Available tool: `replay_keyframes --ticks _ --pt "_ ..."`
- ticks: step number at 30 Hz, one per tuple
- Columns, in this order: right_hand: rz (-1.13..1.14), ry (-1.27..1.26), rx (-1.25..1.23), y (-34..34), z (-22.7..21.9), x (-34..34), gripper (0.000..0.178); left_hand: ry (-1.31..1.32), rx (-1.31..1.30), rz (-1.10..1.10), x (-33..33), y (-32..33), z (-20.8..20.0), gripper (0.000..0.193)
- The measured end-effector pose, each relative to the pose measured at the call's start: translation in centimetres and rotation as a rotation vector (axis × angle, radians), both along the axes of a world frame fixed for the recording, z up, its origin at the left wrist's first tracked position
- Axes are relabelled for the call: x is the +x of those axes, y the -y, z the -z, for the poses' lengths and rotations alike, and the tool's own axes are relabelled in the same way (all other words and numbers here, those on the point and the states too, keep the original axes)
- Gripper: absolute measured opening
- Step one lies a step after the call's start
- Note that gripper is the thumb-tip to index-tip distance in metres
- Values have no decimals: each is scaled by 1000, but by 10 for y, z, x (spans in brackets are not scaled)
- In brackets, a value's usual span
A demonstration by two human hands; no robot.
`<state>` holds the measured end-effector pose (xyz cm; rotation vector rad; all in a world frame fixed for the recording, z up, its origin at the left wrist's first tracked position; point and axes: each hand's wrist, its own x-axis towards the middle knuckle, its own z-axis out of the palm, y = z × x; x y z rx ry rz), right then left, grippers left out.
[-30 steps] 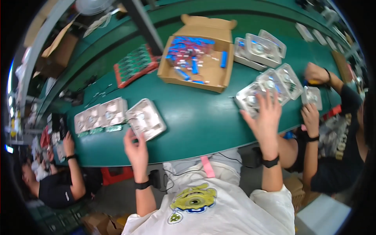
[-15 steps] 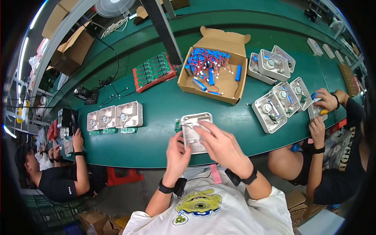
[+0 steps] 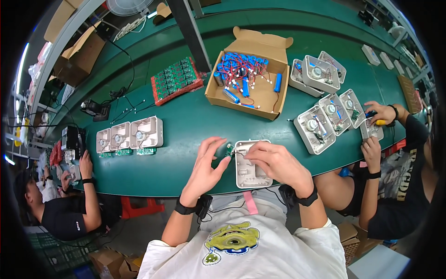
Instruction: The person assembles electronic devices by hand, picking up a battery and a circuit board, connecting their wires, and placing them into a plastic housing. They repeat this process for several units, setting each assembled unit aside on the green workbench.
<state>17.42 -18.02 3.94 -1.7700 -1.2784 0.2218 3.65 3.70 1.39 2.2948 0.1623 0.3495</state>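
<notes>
In front of me lies a white plastic casing (image 3: 245, 179), open side up, close to the table's near edge. A small green circuit board (image 3: 229, 149) sits just off its upper left side. A thin dark wire (image 3: 239, 153) runs from the board over the casing's rim. My right hand (image 3: 281, 165) is above the casing, covering its upper right part, its fingertips pinched at the wire's end. My left hand (image 3: 204, 169) is beside the board, thumb and fingers apart, holding nothing. What lies under my right palm is hidden.
A cardboard box (image 3: 218, 98) of blue batteries stands beyond the casing. Left are several white casings (image 3: 153, 135) with boards, and a stack of green circuit boards (image 3: 176, 80). More casings (image 3: 310, 145) stand right, near a co-worker's hands (image 3: 378, 116). Another person sits left.
My left hand has let go of the casing and opened to its left. The casing and my right hand appear shifted right and slightly nearer; my right fingers have drawn together over it.
</notes>
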Motion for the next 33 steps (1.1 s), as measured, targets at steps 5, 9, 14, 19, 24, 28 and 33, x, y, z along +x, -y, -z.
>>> replay_keyframes --ticks 5,9,14,19,24,28,33 --pt "20 103 -85 14 -1 7 13 -217 -419 21 10 0 13 41" --pt "73 -104 8 14 -6 6 7 -252 -632 -21 14 -3 27 33" --pt "152 -642 152 15 -10 -3 6 -196 -729 -63 13 7 30 25" --pt "157 -961 404 18 -10 -2 10 -249 -736 -90 12 5 26 26" --pt "173 -982 425 21 -3 0 9 -239 -752 -90 12 8 28 26" --pt "173 -985 369 23 -6 -2 7 -263 -792 -121 11 13 24 26" --pt "189 -970 147 13 -15 -13 6 -201 -881 -144 8 22 24 27"
